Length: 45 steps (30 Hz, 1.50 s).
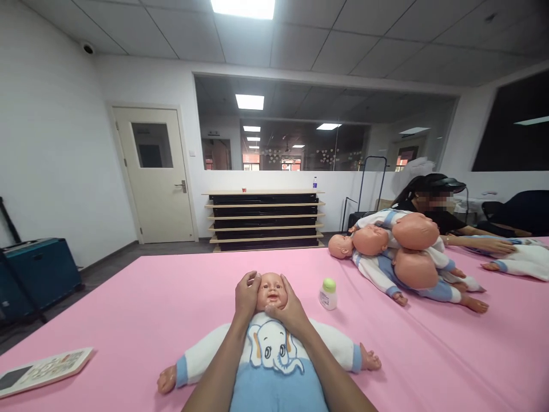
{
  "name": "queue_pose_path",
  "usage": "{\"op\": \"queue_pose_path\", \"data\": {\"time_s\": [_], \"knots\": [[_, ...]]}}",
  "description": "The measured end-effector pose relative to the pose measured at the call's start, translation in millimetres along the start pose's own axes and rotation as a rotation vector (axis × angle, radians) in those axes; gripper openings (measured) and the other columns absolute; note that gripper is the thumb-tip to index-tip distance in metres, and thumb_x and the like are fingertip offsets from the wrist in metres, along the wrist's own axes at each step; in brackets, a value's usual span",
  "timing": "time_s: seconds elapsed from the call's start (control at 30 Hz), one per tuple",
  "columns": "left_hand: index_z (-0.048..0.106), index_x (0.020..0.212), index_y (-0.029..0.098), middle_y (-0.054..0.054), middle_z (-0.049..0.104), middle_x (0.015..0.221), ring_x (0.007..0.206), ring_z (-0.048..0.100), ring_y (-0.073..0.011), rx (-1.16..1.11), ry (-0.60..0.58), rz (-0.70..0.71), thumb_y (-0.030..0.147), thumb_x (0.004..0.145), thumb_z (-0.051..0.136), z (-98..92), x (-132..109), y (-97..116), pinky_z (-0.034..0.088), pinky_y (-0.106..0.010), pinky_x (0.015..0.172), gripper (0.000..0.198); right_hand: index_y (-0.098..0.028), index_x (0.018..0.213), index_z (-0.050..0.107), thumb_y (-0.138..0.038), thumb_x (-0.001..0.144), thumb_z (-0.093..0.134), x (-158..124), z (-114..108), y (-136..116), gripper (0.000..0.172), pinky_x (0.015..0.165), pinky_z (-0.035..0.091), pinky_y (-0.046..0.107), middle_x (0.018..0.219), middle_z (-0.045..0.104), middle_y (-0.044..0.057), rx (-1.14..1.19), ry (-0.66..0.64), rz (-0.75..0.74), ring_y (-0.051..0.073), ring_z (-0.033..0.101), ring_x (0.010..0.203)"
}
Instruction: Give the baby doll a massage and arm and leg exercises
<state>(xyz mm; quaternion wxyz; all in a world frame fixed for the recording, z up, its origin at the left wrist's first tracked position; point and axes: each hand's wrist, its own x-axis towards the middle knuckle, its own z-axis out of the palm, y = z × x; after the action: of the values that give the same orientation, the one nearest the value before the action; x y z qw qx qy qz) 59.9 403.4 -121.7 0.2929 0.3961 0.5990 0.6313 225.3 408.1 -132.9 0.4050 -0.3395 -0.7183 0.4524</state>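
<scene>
A baby doll [278,395] lies on its back on the pink table, its face up and its arms spread. It wears a white and blue outfit with an elephant on the chest. Cupped against one side of the doll's head [273,288] is my left hand [247,298]. My right hand [292,306] presses on the other side, its thumb near the chin. Both hands hold the head between them. To the right of the head stands a small bottle [328,295] with a green cap.
Several dolls [398,257] are piled at the right of the pink table [141,320]. Behind the pile, a person in a black visor [441,184] handles a doll outfit. A calculator-like device [45,371] lies at the left edge. A teal suitcase [43,277] stands beyond it.
</scene>
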Motion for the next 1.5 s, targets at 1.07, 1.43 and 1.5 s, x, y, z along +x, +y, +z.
{"op": "queue_pose_path", "data": {"time_s": [1.07,1.43,1.5], "knots": [[0.022,0.147,0.030,-0.006,0.025,0.149,0.141,0.033,-0.0194,-0.163,-0.448,0.017,0.042,0.051,0.079,-26.2,-36.0,-8.9,0.029,-0.041,0.127,0.112,-0.038,0.150,0.011,-0.067,0.072,0.058,11.9,-12.0,20.3,0.096,0.120,0.029,0.043,0.152,0.022,-0.002,-0.199,-0.056,0.046,0.019,0.029,0.142],[0.021,0.147,0.028,-0.008,0.026,0.148,0.138,0.037,-0.0186,-0.138,-0.406,-0.009,0.045,0.047,0.080,-23.8,-41.3,-3.4,0.030,-0.042,0.126,0.118,-0.025,0.151,0.020,-0.068,0.087,0.030,10.4,-7.2,17.2,0.078,0.125,0.015,0.045,0.153,0.020,0.006,-0.110,-0.011,0.038,0.018,0.022,0.145],[0.021,0.148,0.027,-0.009,0.025,0.148,0.138,0.037,-0.0186,-0.102,-0.377,-0.001,0.047,0.045,0.081,-22.4,-43.5,-1.3,0.030,-0.041,0.126,0.120,-0.025,0.151,0.021,-0.067,0.088,0.025,12.8,-6.8,20.7,0.076,0.125,0.014,0.048,0.153,0.020,0.007,-0.085,-0.005,0.040,0.019,0.021,0.145]]}}
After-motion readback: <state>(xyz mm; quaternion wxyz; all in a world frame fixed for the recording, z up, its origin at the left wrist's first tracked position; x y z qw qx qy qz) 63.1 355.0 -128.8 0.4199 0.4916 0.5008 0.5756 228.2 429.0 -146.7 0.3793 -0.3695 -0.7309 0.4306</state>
